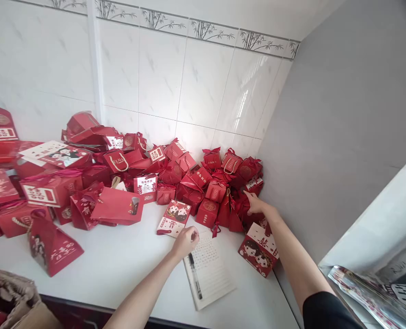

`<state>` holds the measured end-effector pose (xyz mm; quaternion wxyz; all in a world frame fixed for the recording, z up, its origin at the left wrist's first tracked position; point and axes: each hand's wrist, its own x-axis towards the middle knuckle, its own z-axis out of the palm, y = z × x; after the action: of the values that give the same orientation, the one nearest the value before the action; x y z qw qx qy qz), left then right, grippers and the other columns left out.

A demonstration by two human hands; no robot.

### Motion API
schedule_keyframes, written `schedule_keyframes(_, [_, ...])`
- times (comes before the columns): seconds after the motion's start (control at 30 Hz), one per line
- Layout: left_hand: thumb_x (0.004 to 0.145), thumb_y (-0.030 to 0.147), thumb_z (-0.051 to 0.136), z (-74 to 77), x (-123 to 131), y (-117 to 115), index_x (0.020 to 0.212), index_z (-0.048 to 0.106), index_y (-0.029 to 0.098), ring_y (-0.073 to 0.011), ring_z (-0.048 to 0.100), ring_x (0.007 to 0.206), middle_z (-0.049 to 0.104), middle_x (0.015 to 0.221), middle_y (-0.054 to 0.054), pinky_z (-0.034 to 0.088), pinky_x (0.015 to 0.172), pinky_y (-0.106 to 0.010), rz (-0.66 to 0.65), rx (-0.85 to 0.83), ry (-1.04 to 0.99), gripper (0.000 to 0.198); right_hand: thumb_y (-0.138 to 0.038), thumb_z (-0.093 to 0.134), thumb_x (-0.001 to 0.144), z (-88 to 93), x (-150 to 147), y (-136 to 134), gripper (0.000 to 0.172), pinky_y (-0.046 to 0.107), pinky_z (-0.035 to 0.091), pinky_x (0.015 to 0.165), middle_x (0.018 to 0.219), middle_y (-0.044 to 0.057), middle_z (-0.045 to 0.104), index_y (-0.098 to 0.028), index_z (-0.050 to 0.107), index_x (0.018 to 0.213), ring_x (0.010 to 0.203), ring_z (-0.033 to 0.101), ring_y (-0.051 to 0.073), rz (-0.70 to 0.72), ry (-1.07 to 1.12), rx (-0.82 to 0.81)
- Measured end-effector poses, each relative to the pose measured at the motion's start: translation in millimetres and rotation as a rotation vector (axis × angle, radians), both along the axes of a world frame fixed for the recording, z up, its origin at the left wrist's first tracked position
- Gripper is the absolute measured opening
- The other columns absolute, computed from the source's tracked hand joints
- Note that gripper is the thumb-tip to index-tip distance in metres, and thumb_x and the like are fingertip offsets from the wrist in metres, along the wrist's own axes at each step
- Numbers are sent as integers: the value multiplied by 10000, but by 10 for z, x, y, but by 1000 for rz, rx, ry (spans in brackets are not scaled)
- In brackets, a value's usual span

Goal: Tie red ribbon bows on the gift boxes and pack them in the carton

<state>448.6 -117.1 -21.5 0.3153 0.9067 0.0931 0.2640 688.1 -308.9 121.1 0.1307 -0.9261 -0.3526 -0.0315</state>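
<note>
My left hand (185,241) is curled closed over the top left corner of a lined notebook (213,285), and no object shows in its fingers. On the notebook's left side lies a clear pen (195,276) with a black cap. My right hand (256,204) reaches to the right end of a heap of red gift boxes (209,212), thumb and fingers apart against the dark red boxes; its fingertips are partly hidden. Below my right forearm sits a red and white box (259,249) with two cartoon figures. A similar flat box (174,218) lies just beyond my left hand.
More red boxes and bags (117,205) stretch leftward along the tiled wall (158,77). A triangular red box (54,249) stands near the front left. An open cardboard carton (18,297) is at the lower left. The grey wall (326,137) bounds the right side.
</note>
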Motion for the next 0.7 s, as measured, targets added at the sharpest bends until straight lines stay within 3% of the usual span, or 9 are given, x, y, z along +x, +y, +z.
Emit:
schedule_keyframes(0.1, [805,163,423,100,-92,66,837,523,183,-179,585,837,627,836,-49,461,812,-337,13,-56,-29,107,-70,690,547,95,-78,-70,915,350,445,875,1177,174,456,-102,295,1372,1060,520,277,36,16,46])
schedule_keyframes(0.17, [772,185,487,262,-149,116,955,522,185,-182,577,946,615,965,-58,457,871,-337,-23,-58,-40,187,-135,692,595,200,-216,-120,928,355,399,942,1215,180,405,-101,221,1394,1141,457,278,62,-22,116])
schedule_keyframes(0.3, [665,315,657,858,-273,115,1296,333,176,-254,370,1268,386,1352,-139,337,1049,-400,-167,-51,-103,723,-260,705,648,427,-741,-139,938,384,315,1037,1306,141,315,-182,168,1414,1231,354,268,312,-138,426])
schedule_keyframes(0.37, [617,393,706,1217,-378,53,1391,167,174,-298,230,1345,216,1451,-170,266,1089,-451,-207,-63,-118,968,-320,717,658,510,-1099,-99,930,424,346,1019,1316,121,314,-234,179,1412,1213,373,281,481,-139,570])
schedule_keyframes(0.43, [572,435,738,1535,-532,-15,1417,79,176,-322,165,1364,141,1477,-176,242,1098,-475,-214,-44,-124,1103,-350,725,672,560,-1472,-35,934,435,368,1004,1331,109,306,-273,164,1415,1213,378,283,621,-105,660])
schedule_keyframes(0.5, [537,413,760,1769,-732,-48,1412,128,172,-329,178,1358,195,1461,-169,245,1100,-468,-217,4,-171,1106,-380,736,682,576,-1810,44,935,435,374,1001,1350,108,289,-289,165,1417,1224,368,285,706,-71,717])
schedule_keyframes(0.57, [532,368,754,1905,-967,-27,1373,247,172,-320,288,1312,351,1387,-150,300,1075,-445,-212,2,-223,1001,-459,706,721,562,-2074,127,912,439,362,1007,1373,115,279,-287,152,1426,1250,340,288,754,-15,753])
schedule_keyframes(0.63, [604,377,690,1958,-1227,42,1302,359,178,-291,450,1195,517,1242,-121,404,990,-415,-223,-132,-204,798,-599,564,795,520,-2237,210,875,439,365,998,1406,117,267,-282,68,1443,1272,320,282,843,109,782])
schedule_keyframes(0.7, [754,470,515,1961,-1508,131,1220,440,181,-260,572,1034,624,1073,-106,489,852,-394,-201,-393,-74,553,-676,360,852,435,-2293,293,802,429,398,960,1421,118,275,-272,6,1448,1255,357,271,945,248,786])
